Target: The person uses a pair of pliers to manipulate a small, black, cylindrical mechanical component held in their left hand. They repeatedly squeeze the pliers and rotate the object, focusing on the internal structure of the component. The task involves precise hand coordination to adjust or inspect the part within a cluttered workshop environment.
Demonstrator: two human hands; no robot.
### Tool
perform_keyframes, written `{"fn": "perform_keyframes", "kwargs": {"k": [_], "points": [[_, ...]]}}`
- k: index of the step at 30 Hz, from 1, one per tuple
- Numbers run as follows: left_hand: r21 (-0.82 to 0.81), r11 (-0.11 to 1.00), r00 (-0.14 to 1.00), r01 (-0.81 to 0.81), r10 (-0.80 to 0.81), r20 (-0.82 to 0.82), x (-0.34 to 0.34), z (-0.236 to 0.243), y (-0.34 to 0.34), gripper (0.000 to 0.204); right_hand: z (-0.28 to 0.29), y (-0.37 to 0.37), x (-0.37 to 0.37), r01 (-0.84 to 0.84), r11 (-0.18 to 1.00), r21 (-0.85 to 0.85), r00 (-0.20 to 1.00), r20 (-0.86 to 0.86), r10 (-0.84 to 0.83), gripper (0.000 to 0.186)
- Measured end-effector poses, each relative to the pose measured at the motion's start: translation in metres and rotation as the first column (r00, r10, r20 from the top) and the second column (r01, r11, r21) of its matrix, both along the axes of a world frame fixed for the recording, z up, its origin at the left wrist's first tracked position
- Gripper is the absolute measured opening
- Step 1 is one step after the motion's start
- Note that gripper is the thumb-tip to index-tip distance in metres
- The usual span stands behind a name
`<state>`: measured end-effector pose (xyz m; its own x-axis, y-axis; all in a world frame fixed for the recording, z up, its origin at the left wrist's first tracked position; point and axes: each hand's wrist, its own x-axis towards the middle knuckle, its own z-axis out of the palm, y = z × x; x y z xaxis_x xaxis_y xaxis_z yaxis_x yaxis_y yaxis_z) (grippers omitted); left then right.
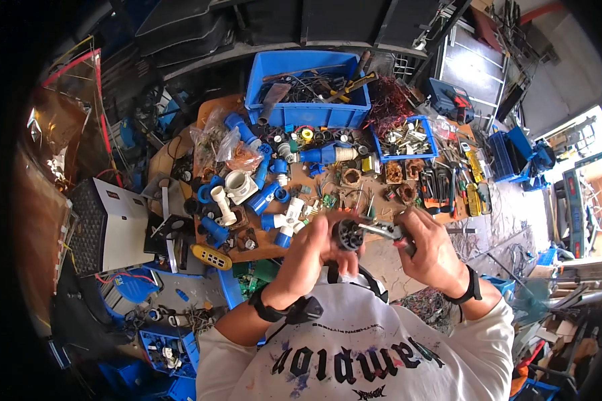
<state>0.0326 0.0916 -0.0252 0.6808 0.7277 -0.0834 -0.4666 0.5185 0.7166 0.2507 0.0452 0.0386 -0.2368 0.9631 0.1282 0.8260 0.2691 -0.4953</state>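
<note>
My left hand (306, 250) is closed around a round black connector insert (347, 236) with several holes in its face, held up in front of my chest. In my right hand (428, 250) is a silver metal hand tool (380, 230), a bit of red showing by my fingers. The tool's end meets the side of the connector insert or lies just in front of it; I cannot tell which. My palm and fingers hide the tool's grip, so its exact kind does not show. Below my hands, a white and blue plug fitting (292, 212) lies near the table's front edge.
Blue and white industrial plugs (328, 153) crowd the wooden table (374, 194). Behind them stands a large blue bin (308, 115) of tools. A small blue tray (406, 137) holds metal pieces. Pliers and screwdrivers (441, 187) lie at the right. A yellow remote (211, 256) sits at the left edge.
</note>
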Motion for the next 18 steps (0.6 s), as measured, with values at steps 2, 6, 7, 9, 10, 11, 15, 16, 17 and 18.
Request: {"fn": "perform_keyframes", "kwargs": {"k": [2,6,7,9,10,11,15,16,17,18], "points": [[0.389,0.889,0.964,-0.241,0.265,-0.007,0.008,0.002,-0.002,0.052,-0.001,0.001,0.002,0.043,0.999,-0.019,0.998,-0.038,-0.044,0.027],[0.695,0.649,0.863,-0.311,0.499,-0.080,0.013,-0.003,-0.004,0.046,-0.001,-0.002,0.002,0.053,0.995,-0.086,0.996,-0.073,-0.059,0.028],[0.638,0.720,0.896,-0.274,0.432,-0.104,0.009,-0.002,-0.004,0.044,0.001,-0.002,0.001,0.034,0.997,-0.073,0.998,-0.056,-0.038,0.028],[0.381,0.904,0.971,-0.194,0.231,-0.056,0.007,0.007,-0.003,0.045,0.005,-0.002,0.000,-0.003,0.999,-0.051,1.000,-0.023,0.002,0.028],[0.104,0.994,0.999,0.022,-0.019,-0.028,0.001,0.012,0.002,0.058,0.005,-0.002,-0.001,-0.021,0.999,-0.028,1.000,-0.018,0.021,0.030],[-0.130,0.964,0.969,0.233,-0.218,0.120,-0.003,0.007,0.009,0.061,0.004,-0.002,-0.001,-0.039,0.999,-0.004,0.999,-0.012,0.039,0.031],[-0.227,0.867,0.895,0.444,-0.416,0.160,-0.004,0.000,0.017,0.071,0.002,-0.001,0.000,-0.079,0.997,0.027,0.996,-0.037,0.080,0.033],[-0.156,0.892,0.905,0.424,-0.409,0.118,-0.003,0.001,0.018,0.071,0.002,-0.002,0.001,-0.062,0.998,0.003,0.997,-0.050,0.062,0.033],[0.039,0.980,0.970,0.197,-0.189,-0.151,-0.001,0.007,0.010,0.068,0.001,-0.002,0.003,-0.045,0.999,-0.022,0.997,-0.063,0.043,0.032],[0.210,0.977,0.989,-0.023,0.053,-0.136,-0.001,0.003,0.005,0.054,0.000,-0.003,0.003,-0.024,0.999,-0.049,0.997,-0.080,0.020,0.032]]}}
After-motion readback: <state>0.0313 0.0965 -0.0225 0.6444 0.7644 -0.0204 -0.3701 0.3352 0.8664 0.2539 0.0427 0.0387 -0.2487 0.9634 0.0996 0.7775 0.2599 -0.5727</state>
